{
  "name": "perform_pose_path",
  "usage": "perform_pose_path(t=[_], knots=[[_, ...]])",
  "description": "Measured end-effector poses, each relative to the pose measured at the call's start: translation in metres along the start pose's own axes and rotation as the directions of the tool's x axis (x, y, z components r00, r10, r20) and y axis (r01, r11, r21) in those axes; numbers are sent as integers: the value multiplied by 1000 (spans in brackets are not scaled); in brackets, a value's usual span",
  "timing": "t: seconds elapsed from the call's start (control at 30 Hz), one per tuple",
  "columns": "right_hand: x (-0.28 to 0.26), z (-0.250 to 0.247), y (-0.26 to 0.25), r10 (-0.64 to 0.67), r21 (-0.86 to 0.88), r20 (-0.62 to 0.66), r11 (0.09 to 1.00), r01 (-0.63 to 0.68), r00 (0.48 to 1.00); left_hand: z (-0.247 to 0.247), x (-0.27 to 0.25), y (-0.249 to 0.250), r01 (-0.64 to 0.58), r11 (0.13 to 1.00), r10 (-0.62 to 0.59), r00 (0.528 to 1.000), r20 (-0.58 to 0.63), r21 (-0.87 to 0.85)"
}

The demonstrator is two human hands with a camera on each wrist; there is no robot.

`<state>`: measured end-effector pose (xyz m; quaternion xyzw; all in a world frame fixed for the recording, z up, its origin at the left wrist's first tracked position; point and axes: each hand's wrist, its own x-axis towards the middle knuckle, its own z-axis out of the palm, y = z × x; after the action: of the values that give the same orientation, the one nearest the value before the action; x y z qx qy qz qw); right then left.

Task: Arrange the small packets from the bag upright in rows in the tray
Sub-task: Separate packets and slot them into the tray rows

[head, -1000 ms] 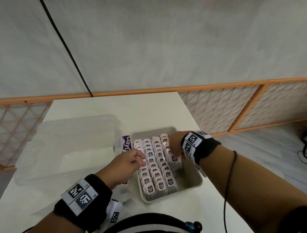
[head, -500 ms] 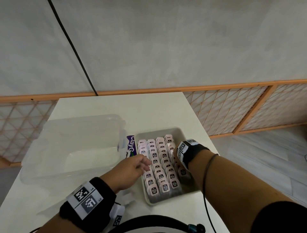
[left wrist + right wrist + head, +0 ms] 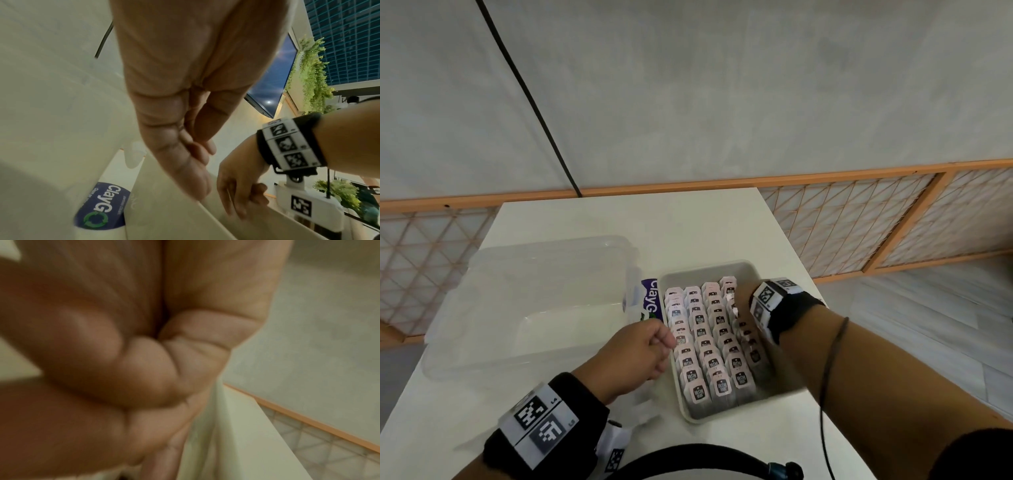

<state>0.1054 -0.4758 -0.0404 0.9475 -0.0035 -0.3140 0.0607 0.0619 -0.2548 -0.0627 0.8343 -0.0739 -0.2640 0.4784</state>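
A beige tray (image 3: 751, 272) sits on the white table and holds several rows of small pink-tagged packets (image 3: 702, 346) standing upright. My right hand (image 3: 743, 303) is inside the tray over the right-hand row. In the left wrist view its fingers (image 3: 236, 206) and thumb reach down behind the tray wall (image 3: 164, 211). The blurred right wrist view shows them curled together around packets of that row. My left hand (image 3: 643, 353) hovers at the tray's left rim, loosely curled and holding nothing, above a crumpled clear bag (image 3: 643, 407).
A large clear plastic box (image 3: 534, 308) stands left of the tray. A purple ClayGo label (image 3: 650, 301) shows between the box and the tray. The table's right edge (image 3: 791, 246) runs close beside the tray, with floor beyond.
My right hand has come nearer along the right-hand row, from its far end to its middle. The left hand stays by the tray's left rim.
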Motion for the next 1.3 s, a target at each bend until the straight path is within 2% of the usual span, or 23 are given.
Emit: perform_pose_path(t=[0.07,0.13,0.2,0.27,0.33,0.43,0.6,0.8,1.0,1.23,1.3], knots=[[-13,-8,11,-20,70,-69,997,24,997,-1,-1,-3,59,994,-61,998,24,88],[-30,-11,24,32,212,-101,977,-10,994,0,2,-8,66,951,-86,995,51,303],[-51,-5,39,50,319,-161,948,5,986,4,7,-14,29,839,-90,992,86,543],[-70,7,54,32,357,-235,932,56,971,12,12,-22,11,727,-115,988,105,687],[-85,24,62,3,380,-212,921,80,977,20,17,-31,27,664,-152,983,99,748],[-95,50,63,-31,383,-163,919,92,986,32,28,-42,54,615,-157,986,55,787],[-96,82,57,34,448,-217,891,68,976,45,37,-53,155,601,-103,988,-116,784],[-86,100,58,96,427,-278,904,33,956,55,36,-59,121,475,-19,992,-127,872],[-88,103,58,86,423,-286,905,46,954,53,38,-56,112,539,0,991,-133,834],[-90,97,57,71,386,-296,921,51,952,38,16,-48,69,614,-20,997,-72,786],[-91,90,53,61,362,-307,930,57,950,31,5,-40,52,663,-27,999,-45,747]])
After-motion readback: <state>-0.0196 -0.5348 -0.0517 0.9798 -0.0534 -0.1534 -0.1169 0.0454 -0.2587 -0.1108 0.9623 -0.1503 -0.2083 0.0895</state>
